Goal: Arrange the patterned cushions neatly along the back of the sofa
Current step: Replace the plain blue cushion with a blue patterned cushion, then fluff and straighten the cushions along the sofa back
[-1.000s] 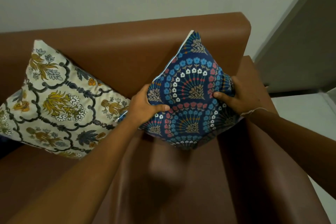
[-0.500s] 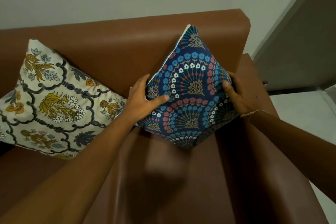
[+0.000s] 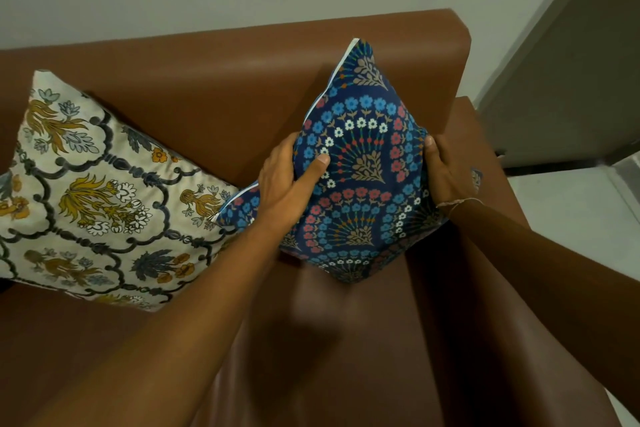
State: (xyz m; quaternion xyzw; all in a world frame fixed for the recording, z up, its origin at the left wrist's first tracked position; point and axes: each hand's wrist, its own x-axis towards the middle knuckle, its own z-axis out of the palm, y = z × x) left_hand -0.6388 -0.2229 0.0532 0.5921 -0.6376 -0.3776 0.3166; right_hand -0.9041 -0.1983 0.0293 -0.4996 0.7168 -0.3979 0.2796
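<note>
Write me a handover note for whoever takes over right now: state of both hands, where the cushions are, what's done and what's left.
Left hand: gripping the blue cushion on its left side, thumb on the front.
Right hand: gripping its right side.
Blue cushion: stood on a corner against the sofa back, by the right armrest.
Cream floral cushion: leaning on the sofa back at left, its corner meeting the blue one.
Done: both cushions at the back.
Left: probably square up the blue cushion, then release.
</note>
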